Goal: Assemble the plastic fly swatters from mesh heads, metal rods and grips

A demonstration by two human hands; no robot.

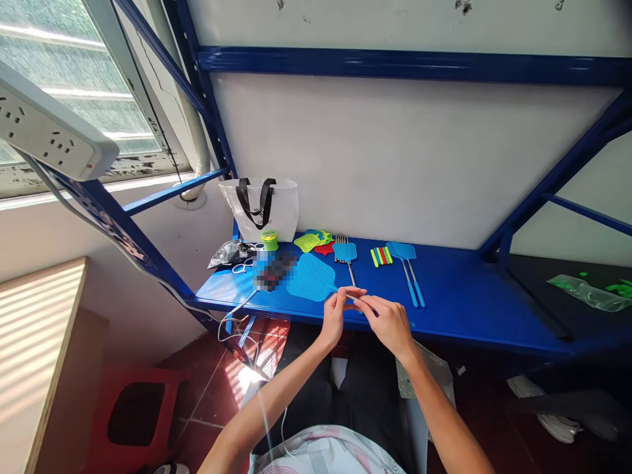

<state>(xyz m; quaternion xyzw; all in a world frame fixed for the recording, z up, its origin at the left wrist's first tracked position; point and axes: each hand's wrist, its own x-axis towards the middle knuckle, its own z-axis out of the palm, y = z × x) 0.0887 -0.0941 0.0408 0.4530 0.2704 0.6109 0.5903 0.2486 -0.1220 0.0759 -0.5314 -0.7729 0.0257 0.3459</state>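
A blue fly swatter (312, 278) is held between both hands near the table's front edge, its meshed head pointing left. My left hand (334, 317) pinches it where the head's neck meets the thin metal rod. My right hand (388, 322) grips the rod from the other side, fingers closed; the rod's far end is hidden. Just behind, another blue swatter (344, 251) lies by several metal rods (340, 239). To the right are short coloured handles (381, 257) in yellow, green and red, then two blue swatters (413, 273) side by side. Loose green, yellow and red swatter heads (307, 243) are piled at the back.
The blue table (459, 289) stands against a white wall. On its left are a white bag (276, 204), a green tub (269, 241), scissors (241, 266) and a pixelated object with a cable. A plastic bag (590, 293) lies far right; a red stool (135, 411) stands lower left.
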